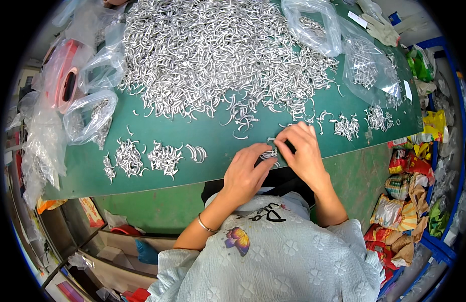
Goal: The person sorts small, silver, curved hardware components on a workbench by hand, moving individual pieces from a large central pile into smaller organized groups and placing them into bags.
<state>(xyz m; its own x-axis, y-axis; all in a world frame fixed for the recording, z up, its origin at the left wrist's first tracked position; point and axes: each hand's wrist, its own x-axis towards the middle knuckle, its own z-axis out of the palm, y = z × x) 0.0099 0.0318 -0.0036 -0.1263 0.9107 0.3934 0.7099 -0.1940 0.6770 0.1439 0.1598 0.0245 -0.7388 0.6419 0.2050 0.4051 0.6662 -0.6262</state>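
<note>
My left hand [247,170] is closed at the table's near edge, thumb and fingers around a small bunch of curved silver metal pieces [268,155]. Close beside it, my right hand [302,152] pinches what looks like a single curved piece [272,139] between thumb and fingertips. The fingers partly hide both. Beyond my hands spreads a big heap of the same curved pieces [208,55], with a few loose ones [240,113] at its near side. To the left lies a neat row of several pieces [196,153], next to a small pile [164,158].
The green table [192,131] carries more small piles [128,157] at left and others [347,126] at right. Clear plastic bags [94,118] crowd the left side; a bag of metal parts [366,68] lies at right. A blue shelf [439,241] holds colourful packages [394,211].
</note>
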